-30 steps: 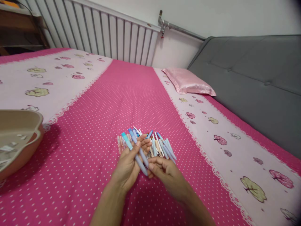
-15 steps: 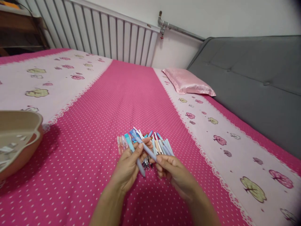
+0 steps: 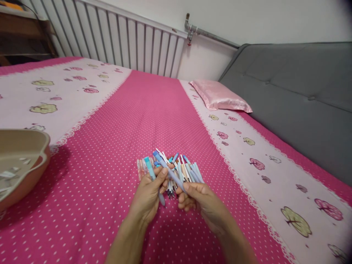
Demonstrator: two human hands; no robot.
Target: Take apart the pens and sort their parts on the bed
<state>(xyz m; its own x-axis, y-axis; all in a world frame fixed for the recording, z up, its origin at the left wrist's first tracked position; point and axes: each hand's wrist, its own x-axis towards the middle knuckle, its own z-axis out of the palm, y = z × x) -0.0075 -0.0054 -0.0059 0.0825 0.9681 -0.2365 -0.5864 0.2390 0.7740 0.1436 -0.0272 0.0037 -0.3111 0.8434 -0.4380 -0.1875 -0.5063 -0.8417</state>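
Observation:
My left hand (image 3: 147, 194) is closed around a pen with a turquoise top (image 3: 150, 168), whose grey lower end sticks out below the palm. Its thumb also presses on a lavender pen (image 3: 173, 176) with a bluer top end, which lies slanted across the fingers. The lower end of that lavender pen is pinched by my right hand (image 3: 202, 200), the other fingers curled under. Just beyond both hands, on the bed, lie several pink pens (image 3: 140, 170), white refills with dark tips (image 3: 171, 190), and pastel pens (image 3: 195, 172). My hands hide part of this pile.
At the left edge stands a beige and pink basin (image 3: 44, 157) with white scraps inside. The pink dotted bedspread (image 3: 154, 110) stretches to a white radiator (image 3: 132, 40). A pink pillow (image 3: 220, 95) rests by the grey headboard (image 3: 297, 80).
The turquoise-topped pen has turned slightly, its grey end shifting left. My left fingers have curled in more, and the lavender pen has moved a little. The pile looks unchanged.

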